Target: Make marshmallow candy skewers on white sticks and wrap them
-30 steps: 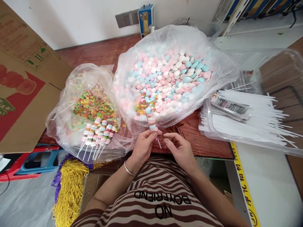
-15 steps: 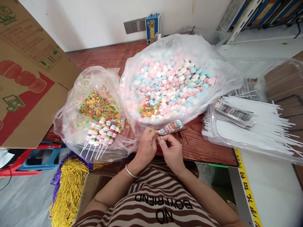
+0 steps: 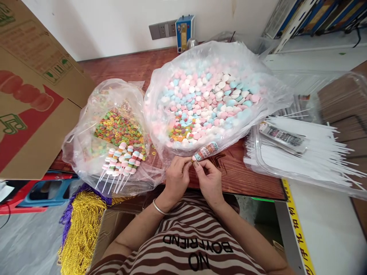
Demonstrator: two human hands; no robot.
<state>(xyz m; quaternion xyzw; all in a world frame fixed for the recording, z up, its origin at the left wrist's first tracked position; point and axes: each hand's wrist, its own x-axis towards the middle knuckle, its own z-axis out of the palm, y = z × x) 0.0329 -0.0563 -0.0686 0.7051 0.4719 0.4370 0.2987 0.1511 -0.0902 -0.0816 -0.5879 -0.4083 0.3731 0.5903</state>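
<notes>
A candy skewer in a printed clear wrapper [image 3: 206, 151] lies slanted at the table's front, its lower end between my two hands. My left hand [image 3: 177, 175] is closed, thumb and forefinger pinching that lower end; the stick is hidden. My right hand [image 3: 210, 183] is closed too, its thumb and forefinger pinched at the wrapper's neck. A small bit of gold twist tie [image 3: 191, 161] shows between the fingertips. More thin twist ties [image 3: 220, 163] lie on the table just beyond my right hand.
A large clear bag of pastel candies [image 3: 200, 97] lies behind my hands. To the left, finished candy skewers [image 3: 123, 162] rest on a bag of ring-shaped candies [image 3: 119, 128]. White sticks [image 3: 304, 152] fill a plastic tray at right. A cardboard box [image 3: 34, 95] stands far left.
The gold twist tie stood up above my left fingers before and now shows only as a small bit at the wrapper's neck. My fingertips have shifted slightly around it.
</notes>
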